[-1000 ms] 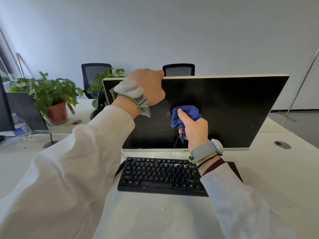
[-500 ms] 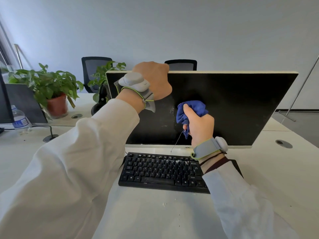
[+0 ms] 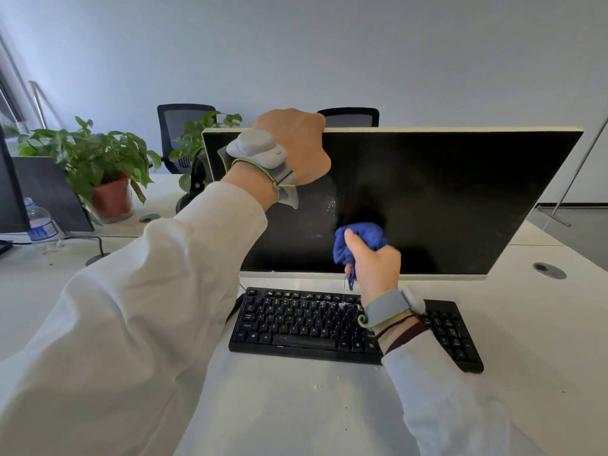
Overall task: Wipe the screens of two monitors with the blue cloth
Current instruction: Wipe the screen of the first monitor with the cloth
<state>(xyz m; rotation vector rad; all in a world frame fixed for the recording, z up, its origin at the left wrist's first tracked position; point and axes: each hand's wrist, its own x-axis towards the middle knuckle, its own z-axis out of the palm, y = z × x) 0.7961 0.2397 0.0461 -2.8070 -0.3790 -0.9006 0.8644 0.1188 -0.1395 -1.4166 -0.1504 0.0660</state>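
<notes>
1. While the person's left hand (image 3: pixel 296 146) gripped the top edge of the monitor (image 3: pixel 444 199), fingers hooked over it with their tips hidden behind, the screen was braced for wiping.
2. Their right hand (image 3: pixel 375 264) was closed around the blue cloth (image 3: pixel 360 238), which was bunched into a wad with the thumb pressed on it. The cloth lay against the monitor's screen, low down and a little left of its centre.
3. Just left of the cloth and slightly higher on the monitor, a patch of white specks (image 3: pixel 330 205) and a greyish smear showed on the glass. I judged that part not yet clean.
4. Toward the monitor's right side the screen looked dark, with only faint dusty marks. I could not tell whether the cloth had been over it.
5. White crumbs (image 3: pixel 332 304) lay on the keyboard (image 3: pixel 296 320) right in front of the monitor, below the speckled patch, and a few more dotted the desk (image 3: pixel 296 406) farther out from the monitor.
6. Far to the left of the monitor, beyond a potted plant (image 3: pixel 98 166) and a water bottle (image 3: pixel 41 225), the edge of a dark screen (image 3: pixel 10 192) stood at the border of the view. It may have been the second monitor, though I could not be sure, and neither hand was near it.
7. By my reckoning the job was in its first half. The first screen was partly wiped at best, with the speckled patch left to do, and the second screen was wholly left to do.
</notes>
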